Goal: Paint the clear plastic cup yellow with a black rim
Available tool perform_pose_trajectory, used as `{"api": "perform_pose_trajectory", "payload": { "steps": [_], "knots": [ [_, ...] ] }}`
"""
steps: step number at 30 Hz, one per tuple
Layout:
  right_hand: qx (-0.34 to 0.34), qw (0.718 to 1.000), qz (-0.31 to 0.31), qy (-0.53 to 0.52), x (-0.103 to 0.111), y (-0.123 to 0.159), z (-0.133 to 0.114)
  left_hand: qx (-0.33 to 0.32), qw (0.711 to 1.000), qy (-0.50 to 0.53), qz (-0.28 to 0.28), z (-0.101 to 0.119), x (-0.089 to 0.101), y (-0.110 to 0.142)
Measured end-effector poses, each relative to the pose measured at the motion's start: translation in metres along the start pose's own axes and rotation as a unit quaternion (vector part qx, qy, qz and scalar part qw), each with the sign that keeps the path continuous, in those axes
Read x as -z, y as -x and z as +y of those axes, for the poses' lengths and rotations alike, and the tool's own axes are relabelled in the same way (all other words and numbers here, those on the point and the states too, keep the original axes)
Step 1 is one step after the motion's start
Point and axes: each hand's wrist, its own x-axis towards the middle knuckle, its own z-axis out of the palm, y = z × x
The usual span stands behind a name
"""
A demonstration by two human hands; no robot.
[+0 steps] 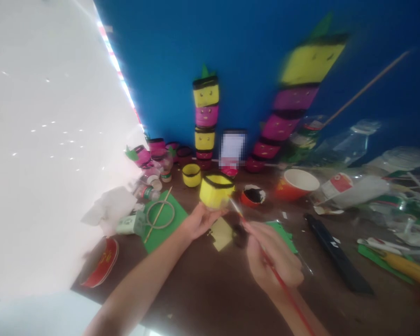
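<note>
My left hand (203,221) is closed around the base of a yellow cup (215,192) with a black band along its rim. In my right hand (273,254) is a red-handled paintbrush (275,273), gripped like a pen. Its tip is at the cup's right side; blur hides whether it touches. A smaller yellow cup (191,176) with a black rim stands just behind. Right of the held cup is a small red container (253,196) with black inside. Below my left hand lies a pale yellow piece of paper (221,233).
Stacked yellow and pink cups with faces (206,116) stand by the blue wall, beside a larger, leaning stack (280,121). Green paper (173,212) lies left. At right are a paper cup (297,184), a dark flat bar (338,254) and plastic bottles (350,144).
</note>
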Motion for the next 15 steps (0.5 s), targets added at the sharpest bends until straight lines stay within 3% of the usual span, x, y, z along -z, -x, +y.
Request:
{"api": "perform_pose_trajectory", "payload": {
  "steps": [7,15],
  "knots": [
    [0.009,1.000,0.005,0.000,-0.0017,-0.0011,0.0012,0.005,1.000,-0.018,0.007,-0.0024,0.0058,-0.0014],
    [-0.003,1.000,-0.010,-0.020,0.0012,-0.0002,-0.0006,0.014,1.000,0.003,0.017,0.0008,-0.0009,0.0016]
  ]
}}
